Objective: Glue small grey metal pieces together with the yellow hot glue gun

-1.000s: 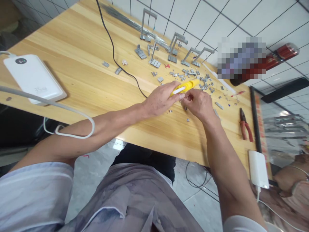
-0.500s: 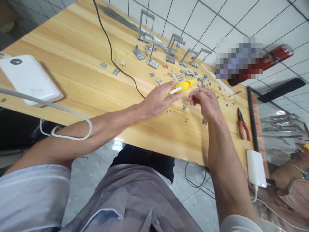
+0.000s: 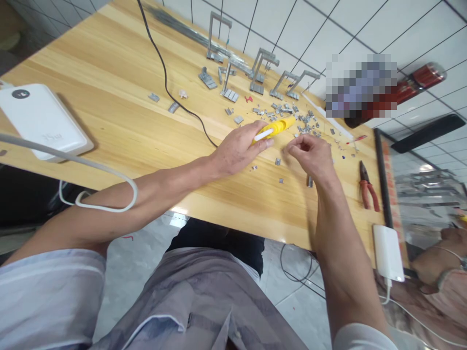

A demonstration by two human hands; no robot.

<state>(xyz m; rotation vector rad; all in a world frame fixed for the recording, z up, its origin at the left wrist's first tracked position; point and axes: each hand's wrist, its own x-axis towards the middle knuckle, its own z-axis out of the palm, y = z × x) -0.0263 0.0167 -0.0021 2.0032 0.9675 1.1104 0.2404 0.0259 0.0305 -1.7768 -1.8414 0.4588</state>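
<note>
My left hand [image 3: 241, 148] is closed round a yellow tool [image 3: 279, 127] with a white strip along it; the tool's tip points to the upper right. Just right of the tool, my right hand [image 3: 310, 153] is over the wooden table [image 3: 153, 141], its thumb and fingers pinched together. Whatever is between those fingertips is too small to name. Small grey metal pieces [image 3: 308, 119] lie scattered beyond both hands, and a single grey piece [image 3: 278, 161] lies between them.
Grey metal frames [image 3: 229, 80] stand at the back. A black cable [image 3: 165, 73] crosses the table. Red-handled pliers [image 3: 368, 187] and a white power bank [image 3: 387, 253] lie right, a larger white power bank [image 3: 44, 119] left. Another person's arm [image 3: 434, 260] shows far right.
My right hand has shifted slightly, and its fingers have drawn into a tighter pinch. The left hand still grips the yellow tool in nearly the same place.
</note>
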